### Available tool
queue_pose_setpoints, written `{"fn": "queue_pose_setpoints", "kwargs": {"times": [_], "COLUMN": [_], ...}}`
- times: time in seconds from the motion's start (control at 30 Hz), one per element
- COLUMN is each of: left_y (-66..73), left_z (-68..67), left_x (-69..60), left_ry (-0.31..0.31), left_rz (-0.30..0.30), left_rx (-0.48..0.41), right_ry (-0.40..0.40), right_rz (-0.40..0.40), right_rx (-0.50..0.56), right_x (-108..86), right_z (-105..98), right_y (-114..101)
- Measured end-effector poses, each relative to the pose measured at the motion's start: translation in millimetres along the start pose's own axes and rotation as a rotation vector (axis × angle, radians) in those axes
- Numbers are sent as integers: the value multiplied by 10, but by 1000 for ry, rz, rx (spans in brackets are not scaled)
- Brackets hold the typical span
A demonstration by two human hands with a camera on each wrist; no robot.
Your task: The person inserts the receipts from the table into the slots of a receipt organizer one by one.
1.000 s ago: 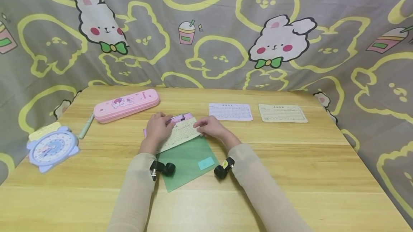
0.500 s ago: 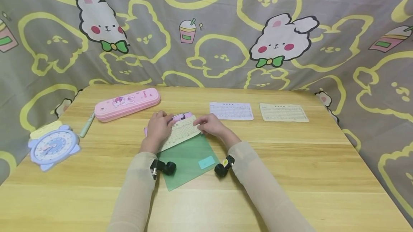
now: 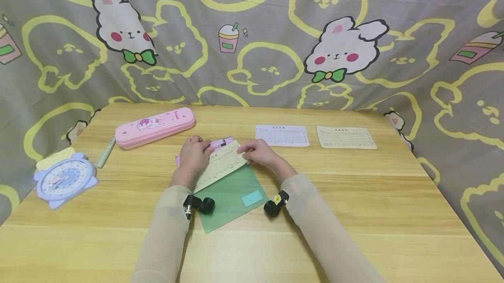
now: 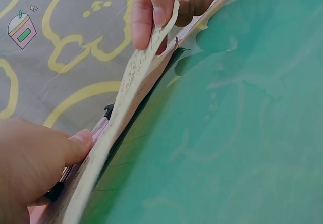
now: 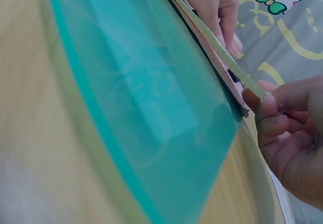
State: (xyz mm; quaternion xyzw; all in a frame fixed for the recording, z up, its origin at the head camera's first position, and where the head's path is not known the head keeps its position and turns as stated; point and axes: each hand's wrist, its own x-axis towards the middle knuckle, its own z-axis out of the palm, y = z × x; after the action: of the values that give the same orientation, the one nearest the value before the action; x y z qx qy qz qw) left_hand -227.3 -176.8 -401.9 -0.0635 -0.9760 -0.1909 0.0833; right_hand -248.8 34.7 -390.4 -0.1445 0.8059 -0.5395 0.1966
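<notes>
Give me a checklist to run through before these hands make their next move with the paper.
1. Right hand pinching the held sheet near its corner: ok.
2. Left hand at the clip: ok.
3. Clip open: cannot tell; the left hand hides part of it.
4. Held sheet lying flat: not ok; it is lifted and bent near the pinched corner.
5. Held sheet not covered by the green cover: ok.
6. Loose yellowish sheet clear of both hands: ok.
</notes>
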Motion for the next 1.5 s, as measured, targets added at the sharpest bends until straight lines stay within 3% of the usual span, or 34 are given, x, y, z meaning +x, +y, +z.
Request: {"fn": "queue_pose_setpoints", "kwargs": {"times": [0.5, 0.93, 1.5], "left_y": [-8, -8, 0], "left_z": [1, 8, 3], "left_x": [-1, 6, 20], "left_ry": [5, -13, -29], "left_rz": [-6, 12, 2], "left_rx": [-4, 56, 48], "right_ry": [8, 21, 29], "right_rz": [76, 97, 100], "right_rx": [-2, -55, -48], "right_x": [97, 111, 210], "right_z": [81, 69, 77], "right_y": [-10, -52, -81]}}
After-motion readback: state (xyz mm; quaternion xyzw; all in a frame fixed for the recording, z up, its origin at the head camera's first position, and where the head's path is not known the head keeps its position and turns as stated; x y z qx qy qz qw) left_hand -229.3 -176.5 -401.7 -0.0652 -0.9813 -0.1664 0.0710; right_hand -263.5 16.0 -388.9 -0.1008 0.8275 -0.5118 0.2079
